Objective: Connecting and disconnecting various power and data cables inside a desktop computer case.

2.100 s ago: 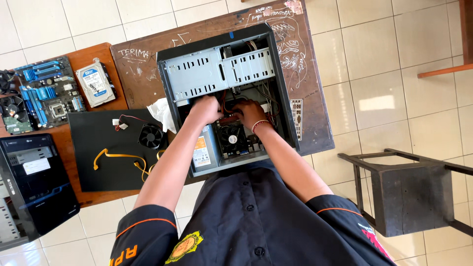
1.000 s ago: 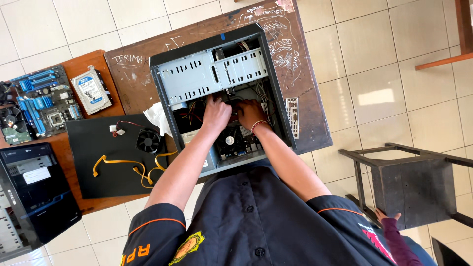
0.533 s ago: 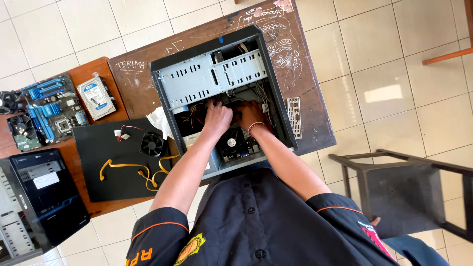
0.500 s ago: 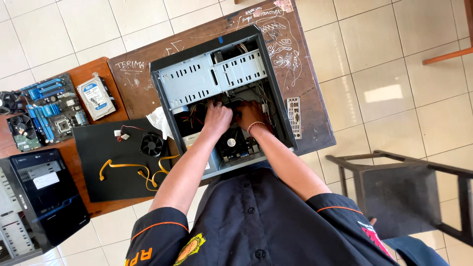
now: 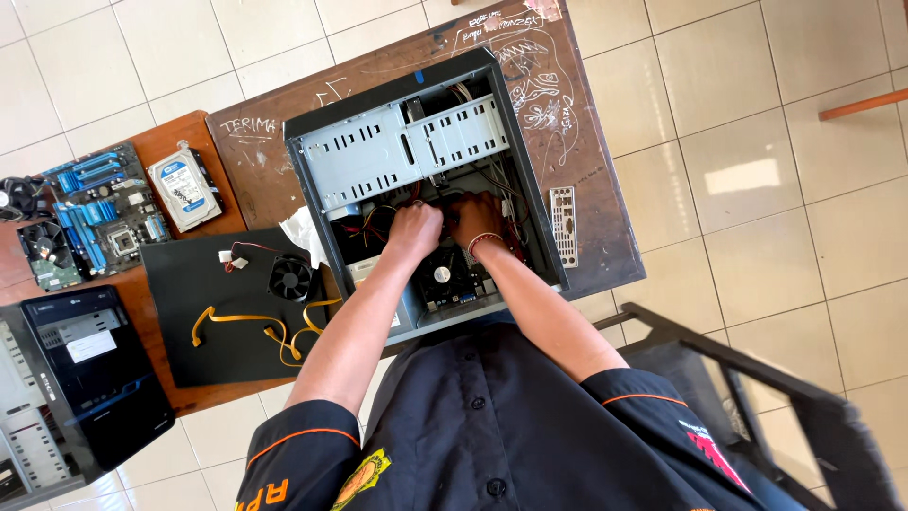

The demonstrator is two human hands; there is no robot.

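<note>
An open black computer case (image 5: 520, 161) lies on its side on a brown wooden table (image 5: 586, 114). Both my hands reach inside it, below the grey drive cage (image 5: 397, 151). My left hand (image 5: 414, 227) is closed in a fist among red and black cables. My right hand (image 5: 476, 216), with a band at the wrist, sits beside it with fingers curled into the wiring. What either hand grips is hidden. A black cooler fan (image 5: 443, 276) on the board lies just below my hands.
Left of the case: a black panel (image 5: 189, 350) with a small fan (image 5: 290, 278) and yellow cables (image 5: 274, 326), a hard drive (image 5: 184, 189), a blue motherboard (image 5: 99, 208), and another black case (image 5: 85, 378). A metal backplate (image 5: 563, 225) lies right. A dark chair (image 5: 757, 397) stands lower right.
The view has drawn closer and shifted slightly. Both hands have moved a little further up into the case, closer together, staying among the cables.
</note>
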